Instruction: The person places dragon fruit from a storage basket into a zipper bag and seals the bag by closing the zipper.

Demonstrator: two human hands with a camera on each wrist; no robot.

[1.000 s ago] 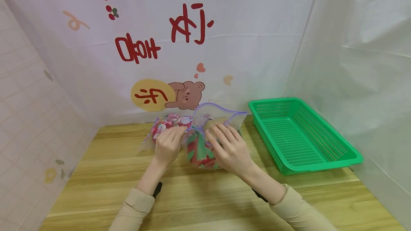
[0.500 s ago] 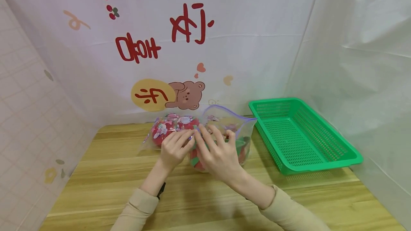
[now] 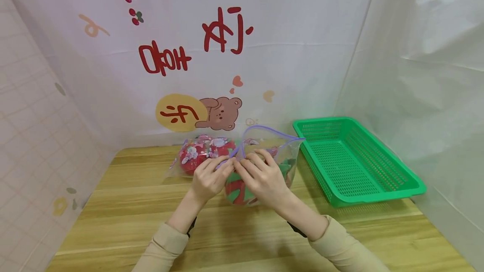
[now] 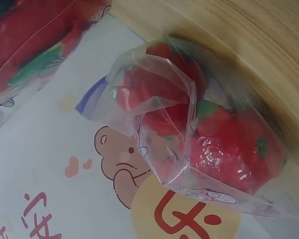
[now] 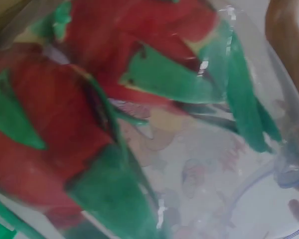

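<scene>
A clear zip bag [image 3: 238, 191] with a purple zip edge [image 3: 264, 128] stands on the table, its mouth gaping toward the right. Inside are red dragon fruits [image 5: 45, 129] with green scales, large in the right wrist view. My left hand [image 3: 209, 178] pinches the mouth's edge at its left end. Close beside it, my right hand [image 3: 266, 181] pinches the same edge, fingers bent and fingertips nearly meeting the left ones. The hands hide part of the zip. Behind the left hand lies a second printed zip bag [image 3: 194, 158], holding red rounded fruits [image 4: 234, 154] with green patches.
A green perforated plastic basket [image 3: 344, 167] sits at the right of the wooden table [image 3: 242, 238]. A white printed cloth [image 3: 295, 66] hangs behind, and a pale grid-patterned sheet [image 3: 30, 137] borders the left side.
My right hand has moved left along the bag's mouth to meet my left hand, which has shifted slightly right. The bag has shifted a little right, and its mouth still gapes on that side.
</scene>
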